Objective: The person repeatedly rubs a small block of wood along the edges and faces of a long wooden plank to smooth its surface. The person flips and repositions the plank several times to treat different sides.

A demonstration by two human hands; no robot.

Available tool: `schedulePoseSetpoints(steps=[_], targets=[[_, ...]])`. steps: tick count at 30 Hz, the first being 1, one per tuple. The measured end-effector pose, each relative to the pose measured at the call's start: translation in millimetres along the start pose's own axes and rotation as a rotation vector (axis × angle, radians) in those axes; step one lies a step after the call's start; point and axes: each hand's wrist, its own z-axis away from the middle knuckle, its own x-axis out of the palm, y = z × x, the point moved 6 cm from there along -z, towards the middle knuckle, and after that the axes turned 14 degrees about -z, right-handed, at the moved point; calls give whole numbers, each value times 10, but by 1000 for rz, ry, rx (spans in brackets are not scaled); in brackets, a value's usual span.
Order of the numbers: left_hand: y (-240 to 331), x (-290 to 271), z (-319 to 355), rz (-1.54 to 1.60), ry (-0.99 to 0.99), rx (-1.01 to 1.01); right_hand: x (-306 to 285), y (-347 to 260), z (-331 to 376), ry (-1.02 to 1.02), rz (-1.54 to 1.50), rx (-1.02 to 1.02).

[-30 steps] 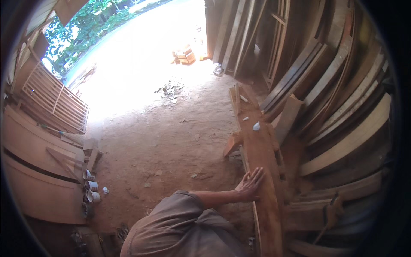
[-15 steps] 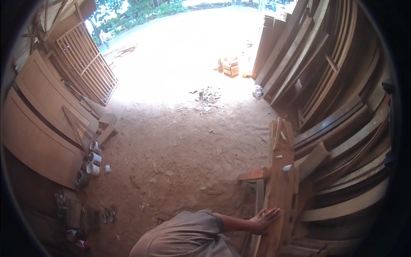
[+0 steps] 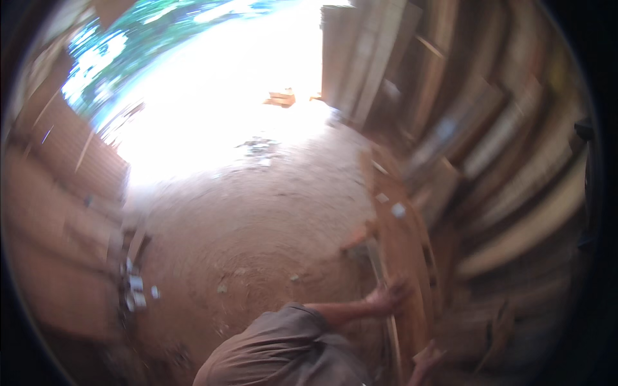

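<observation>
A long brown plank point(image 3: 412, 264) lies on a workbench at the right, running away from me. My left hand point(image 3: 389, 296) reaches across from the left and lies over the plank's left side, fingers stretched but blurred. Closer to me, my right hand point(image 3: 427, 356) is at the plank's right edge, smeared by motion; whether it grips anything does not show. On the far part of the plank sit a small white piece point(image 3: 398, 210) and a smaller pale one point(image 3: 382, 198). A thin stick point(image 3: 380, 167) lies at the far end.
Boards point(image 3: 515, 199) lean and lie in a stack along the right side. A short wooden arm point(image 3: 354, 238) juts left from the bench. Pale containers point(image 3: 136, 291) stand on the left of the dirt floor point(image 3: 257, 238), by leaning door panels point(image 3: 51, 244). Debris point(image 3: 261, 148) lies near the bright opening.
The view has swung round and blurred, shifting the plank and bench leftward. My right hand has come into sight at the plank's near right edge. My left hand remains at the plank.
</observation>
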Motion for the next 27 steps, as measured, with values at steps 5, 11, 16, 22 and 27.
schedulePoseSetpoints(steps=[5, 11, 16, 22, 27], targets=[[-438, 246, 6, 40, 58, -61, -1554, 1279, 1012, 463, -515, 538], [-254, 45, -69, -292, 156, -20, -469, -78, 977, -76, 50, 315], [-302, -72, -43, -309, 94, -24, -767, -517, 1122, 242, 142, 4], [-536, 80, -94, -282, 126, 49, -3568, 1382, 1923, 559, 392, 464], [-556, 40, -87, -292, 104, 63, -3249, 988, 1982, 609, 231, 485]])
